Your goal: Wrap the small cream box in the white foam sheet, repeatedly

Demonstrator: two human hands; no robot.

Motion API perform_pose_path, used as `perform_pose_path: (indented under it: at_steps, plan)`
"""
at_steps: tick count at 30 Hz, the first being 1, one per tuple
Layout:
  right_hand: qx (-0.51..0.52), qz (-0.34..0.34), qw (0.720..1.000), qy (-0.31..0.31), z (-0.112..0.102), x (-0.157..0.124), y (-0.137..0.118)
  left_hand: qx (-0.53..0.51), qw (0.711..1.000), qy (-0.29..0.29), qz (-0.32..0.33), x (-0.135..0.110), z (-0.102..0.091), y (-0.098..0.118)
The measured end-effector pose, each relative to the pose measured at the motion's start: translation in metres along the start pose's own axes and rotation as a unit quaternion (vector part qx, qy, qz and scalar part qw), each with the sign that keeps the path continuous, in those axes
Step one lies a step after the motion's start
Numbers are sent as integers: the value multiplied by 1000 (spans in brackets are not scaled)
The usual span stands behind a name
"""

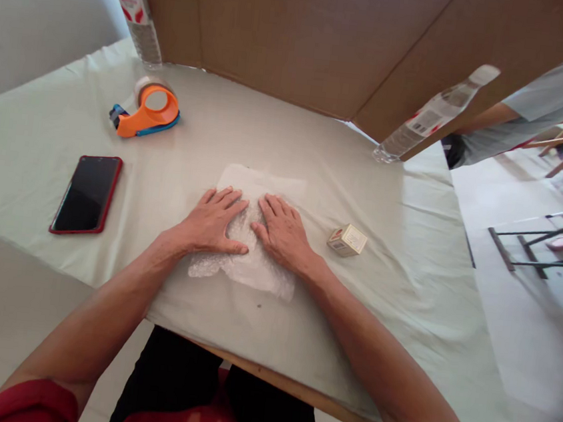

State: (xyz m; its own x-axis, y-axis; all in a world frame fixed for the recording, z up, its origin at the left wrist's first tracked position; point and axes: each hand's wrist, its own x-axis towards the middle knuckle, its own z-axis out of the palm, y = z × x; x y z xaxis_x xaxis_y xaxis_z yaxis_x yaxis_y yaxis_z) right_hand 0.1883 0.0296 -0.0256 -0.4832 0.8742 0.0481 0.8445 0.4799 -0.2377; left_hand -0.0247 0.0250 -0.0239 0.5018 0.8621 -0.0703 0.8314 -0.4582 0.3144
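Observation:
A sheet of clear bubble wrap (259, 272) lies spread on the cloth-covered table in front of me. My left hand (217, 223) rests flat on its left part, fingers stretched and thumb out to the side. On its right part lies my right hand (283, 233), palm down with the fingers extended. Neither hand grips anything. To the right of my right hand sits a small cream-coloured box (347, 240) with printing on its sides, apart from the wrap.
A phone (86, 195) with a red case lies at the left, and an orange tape dispenser (153, 113) behind it. Two water bottles (139, 18) (424, 122) stand against a tall cardboard panel (290, 31). Beyond the right table edge, a person in grey (554, 105) is partly visible.

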Motion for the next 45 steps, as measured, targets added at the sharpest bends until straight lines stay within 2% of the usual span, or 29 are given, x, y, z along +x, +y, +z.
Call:
perform_pose_path:
  at_steps: [4,7,11,13,17,21,26,28,30,32,34,37,39,42,45]
  plan:
    - [-4,10,1000,-8,8,7,13,-3,1000,-17,5,0,-2,-1]
    - [3,19,1000,-8,4,0,17,-14,1000,-9,15,0,-2,-3]
    - [-2,36,999,8,-5,-26,3,-15,1000,-2,17,-1,0,-5]
    - [-4,12,1000,17,-6,-43,-6,-11,1000,-4,17,-1,-1,-4]
    - [5,-20,1000,-13,2,-69,-15,-6,1000,-5,13,-1,-2,-4]
    - [11,-15,1000,-25,10,-72,-12,-10,1000,-2,11,-1,-1,-4]
    - [11,-5,1000,-25,11,-70,-12,-37,998,43,34,-5,-8,1]
    - [10,-3,1000,-26,10,-70,-13,-48,996,18,66,-7,-11,3]
    - [12,-4,1000,-26,11,-70,-13,-45,995,-39,86,-9,-12,2]
    - [14,-5,1000,-26,12,-70,-12,-28,992,-82,89,-10,-11,1]
    - [23,-10,999,-25,12,-70,-10,-15,992,-94,87,-10,-8,-1]
    - [58,-35,998,-4,1,-71,-5,-14,991,-98,85,-9,-7,-2]
    - [73,-39,996,45,-17,-74,1,-16,991,-98,85,-8,-7,-2]
    - [48,8,988,148,-47,-81,22,-17,991,-96,88,-8,-9,-2]
    - [12,99,979,180,-60,-90,58,-21,991,-101,85,-8,-10,-2]
